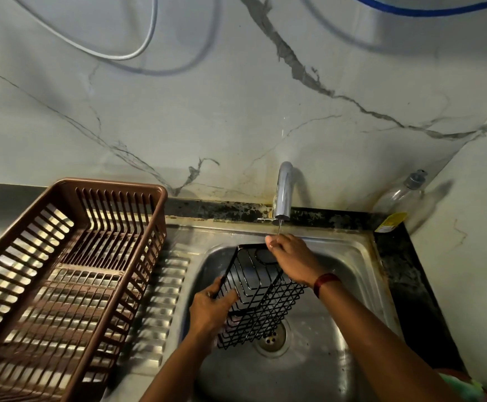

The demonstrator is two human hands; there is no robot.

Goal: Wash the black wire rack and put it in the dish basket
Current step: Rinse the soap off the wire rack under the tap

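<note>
1. The black wire rack (pixel 261 297) was held tilted above the bowl of the steel sink (pixel 352 285), its lower end over the drain (pixel 272 338).
2. The left hand (pixel 212 307) gripped the rack's near left edge, with the fingers curled round the frame.
3. The right hand (pixel 290 256), with a red band (pixel 325 282) at the wrist, closed over the rack's far upper corner.
4. The faucet (pixel 283 192) stood directly above the right hand, and a thin stream of water (pixel 278 230) fell onto its fingers.
5. The brown dish basket (pixel 114 184) rested on the ribbed drainboard (pixel 161 300) to the left of the sink, apart from the rack.
6. A clear bottle (pixel 398 198) stood in the back right corner.
</note>
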